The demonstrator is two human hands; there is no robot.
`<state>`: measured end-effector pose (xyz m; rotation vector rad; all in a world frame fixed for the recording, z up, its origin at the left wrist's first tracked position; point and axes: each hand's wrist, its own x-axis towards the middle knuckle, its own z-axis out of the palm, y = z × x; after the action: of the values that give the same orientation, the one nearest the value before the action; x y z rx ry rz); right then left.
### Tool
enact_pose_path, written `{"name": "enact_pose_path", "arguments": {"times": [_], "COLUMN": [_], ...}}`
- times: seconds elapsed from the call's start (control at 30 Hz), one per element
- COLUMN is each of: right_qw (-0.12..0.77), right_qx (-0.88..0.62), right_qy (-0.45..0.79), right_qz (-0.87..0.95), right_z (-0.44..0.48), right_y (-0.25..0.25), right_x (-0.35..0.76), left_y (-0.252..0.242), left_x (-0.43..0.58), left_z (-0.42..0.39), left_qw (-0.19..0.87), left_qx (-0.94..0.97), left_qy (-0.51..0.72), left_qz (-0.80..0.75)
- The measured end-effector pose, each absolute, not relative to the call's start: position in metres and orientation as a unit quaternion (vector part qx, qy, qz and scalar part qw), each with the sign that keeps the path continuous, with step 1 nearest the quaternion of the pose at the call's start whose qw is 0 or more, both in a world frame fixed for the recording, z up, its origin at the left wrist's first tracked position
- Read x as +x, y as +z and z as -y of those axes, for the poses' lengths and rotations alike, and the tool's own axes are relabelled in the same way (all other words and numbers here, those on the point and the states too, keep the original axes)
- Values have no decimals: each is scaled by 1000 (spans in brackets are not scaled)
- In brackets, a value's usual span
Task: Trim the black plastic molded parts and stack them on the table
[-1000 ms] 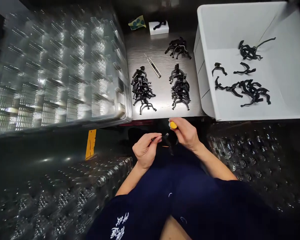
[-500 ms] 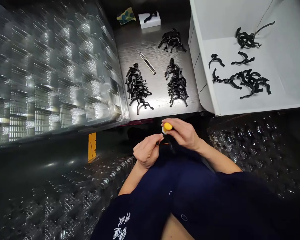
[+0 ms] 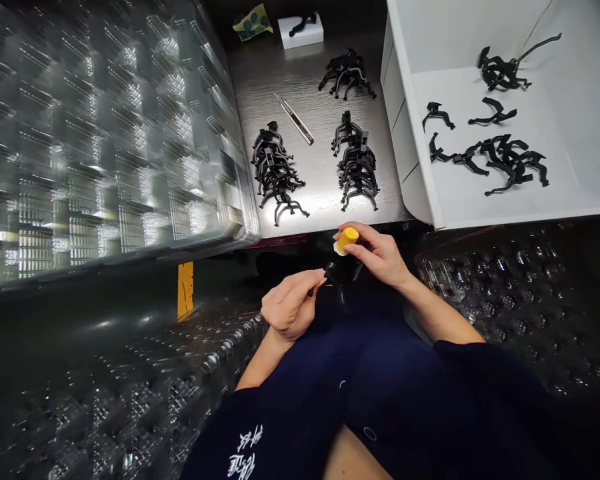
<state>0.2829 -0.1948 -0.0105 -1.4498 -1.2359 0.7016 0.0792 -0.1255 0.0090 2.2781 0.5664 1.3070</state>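
My left hand (image 3: pixel 291 305) pinches a curved black plastic part (image 3: pixel 331 272), its arm hanging down in front of the dark shirt. Up and to the right of it, my right hand (image 3: pixel 377 253) grips a yellow cylinder with a white fluffy end (image 3: pixel 349 239). The white end faces down and left, apart from the black part. Beyond my hands, similar black parts stand on the metal table in a left row (image 3: pixel 276 170) and a right row (image 3: pixel 357 167), with a further cluster (image 3: pixel 347 72) behind.
A craft knife (image 3: pixel 295 120) lies between the rows. At right, a white bin (image 3: pixel 570 147) holds loose black parts (image 3: pixel 513 160). Stacked clear plastic trays (image 3: pixel 130 133) fill the left. Farther back are a white block (image 3: pixel 303 39) with a black part on it and a patterned yellow scrap (image 3: pixel 253 23).
My right hand has moved up and to the right with the yellow cylinder, away from the black part. My left hand has shifted slightly left, and more of the part shows.
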Motion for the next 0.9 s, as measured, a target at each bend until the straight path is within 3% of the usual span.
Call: {"name": "enact_pose_path", "arguments": {"times": [0.27,0.53,0.7,0.8,0.9], "right_qw": [543,460,467,462,455], "right_qx": [-585,-581,-554,-592,-588], "right_qy": [307,92,111,45,87], "right_qz": [518,665,680,659,663], "right_z": [197,196,197,201,207], "right_y": [7,8,11,15,5], "right_x": [274,273,273,270,276], "left_y": [8,10,16,20,12], "left_x": [76,75,80,83,87], "left_z": [125,124,122,124,127], "left_qw": [202,179,184,190,163], "left_qx": [851,870,868,862,862], "left_qy": [453,446,450,459,461], "left_qz": [-170,-112,-99,-101,-137]}}
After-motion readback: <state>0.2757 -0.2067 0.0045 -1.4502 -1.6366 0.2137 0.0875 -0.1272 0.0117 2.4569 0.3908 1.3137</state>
